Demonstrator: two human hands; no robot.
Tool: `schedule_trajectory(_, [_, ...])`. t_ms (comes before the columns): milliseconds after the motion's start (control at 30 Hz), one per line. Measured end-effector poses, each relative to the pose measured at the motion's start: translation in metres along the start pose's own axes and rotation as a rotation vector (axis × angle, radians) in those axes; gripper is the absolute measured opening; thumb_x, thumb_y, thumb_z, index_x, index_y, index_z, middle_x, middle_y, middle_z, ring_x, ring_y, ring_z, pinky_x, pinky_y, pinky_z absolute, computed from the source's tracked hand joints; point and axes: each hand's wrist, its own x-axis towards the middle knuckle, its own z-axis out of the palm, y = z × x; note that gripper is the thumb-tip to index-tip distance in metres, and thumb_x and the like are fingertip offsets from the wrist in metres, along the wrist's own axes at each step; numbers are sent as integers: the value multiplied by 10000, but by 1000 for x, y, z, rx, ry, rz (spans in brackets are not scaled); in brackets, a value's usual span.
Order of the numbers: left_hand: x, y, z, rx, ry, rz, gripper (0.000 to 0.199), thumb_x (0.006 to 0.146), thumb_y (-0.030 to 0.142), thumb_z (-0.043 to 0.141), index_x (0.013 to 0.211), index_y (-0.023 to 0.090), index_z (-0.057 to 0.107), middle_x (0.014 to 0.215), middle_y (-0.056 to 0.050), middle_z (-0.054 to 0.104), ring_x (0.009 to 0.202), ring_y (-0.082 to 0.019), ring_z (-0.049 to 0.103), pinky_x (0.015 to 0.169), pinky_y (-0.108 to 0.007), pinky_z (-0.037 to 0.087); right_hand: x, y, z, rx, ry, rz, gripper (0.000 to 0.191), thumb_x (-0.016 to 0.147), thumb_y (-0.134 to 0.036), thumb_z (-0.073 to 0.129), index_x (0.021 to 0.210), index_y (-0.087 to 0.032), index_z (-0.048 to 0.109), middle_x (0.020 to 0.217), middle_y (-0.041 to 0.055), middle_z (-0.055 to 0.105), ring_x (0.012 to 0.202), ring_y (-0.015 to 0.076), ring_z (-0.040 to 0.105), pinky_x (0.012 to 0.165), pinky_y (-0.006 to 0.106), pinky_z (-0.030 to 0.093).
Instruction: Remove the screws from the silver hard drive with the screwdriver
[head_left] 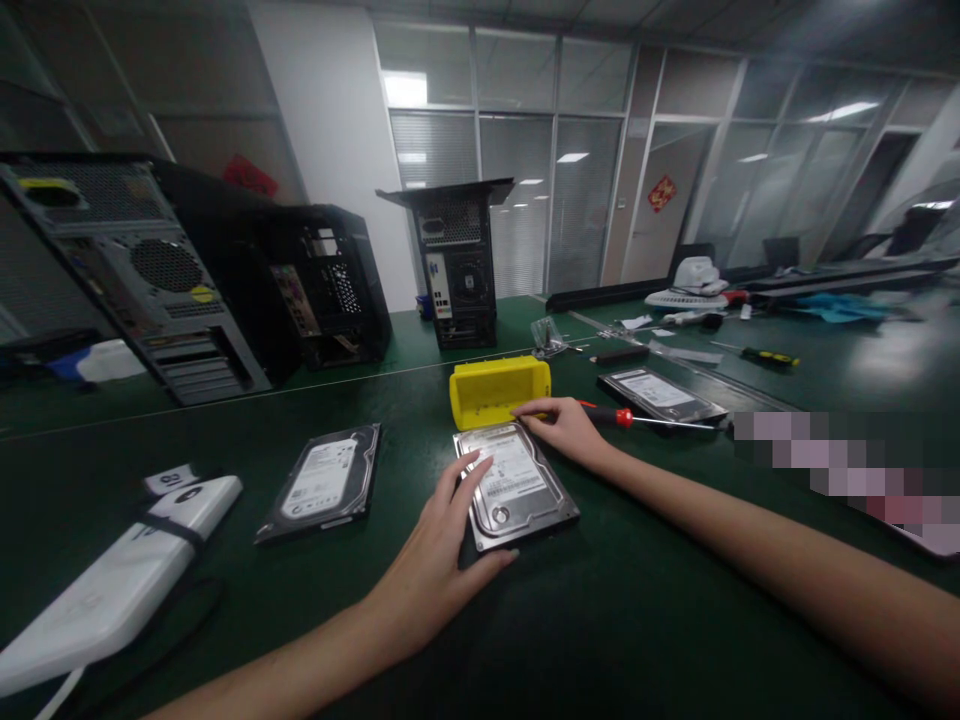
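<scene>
A silver hard drive [517, 475] with a white label lies on the green table in front of me. My left hand [446, 525] straddles its near left corner, fingertips on the top and thumb along the front edge. Just beyond the drive stands a small yellow bin [501, 372] with tiny pieces inside, probably screws. My right hand [566, 432] is at the bin's near right corner, its fingertips pinched together; whatever they hold is too small to make out. A red and black screwdriver [624, 418] lies behind my right wrist.
A second hard drive [322, 478] lies left, a third [660, 394] right. A white power bank [127, 570] with a strap is at the near left. Computer cases [457, 265] stand at the back. A yellow-black screwdriver [769, 356] and a white fan [690, 284] are on the right.
</scene>
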Motion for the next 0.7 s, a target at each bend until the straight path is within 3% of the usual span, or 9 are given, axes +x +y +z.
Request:
schedule_trajectory(533, [0, -1, 0, 10, -14, -16, 719, 829, 340, 585, 1434, 300, 198, 1518, -69, 151, 1384, -306, 218, 1124, -506, 231, 2, 2, 1, -18, -73, 29, 274, 856, -252, 503, 1020, -144, 694, 1059, 89, 693, 1012, 201, 637, 942, 365, 462])
schedule_trajectory(700, [-1, -4, 2, 6, 11, 25, 706, 839, 344, 577, 1434, 307, 198, 1514, -75, 159, 1380, -308, 227, 1119, -516, 235, 3, 4, 1, -46, -83, 45, 276, 874, -253, 479, 963, -130, 710, 1037, 105, 697, 1010, 230, 634, 954, 397, 441])
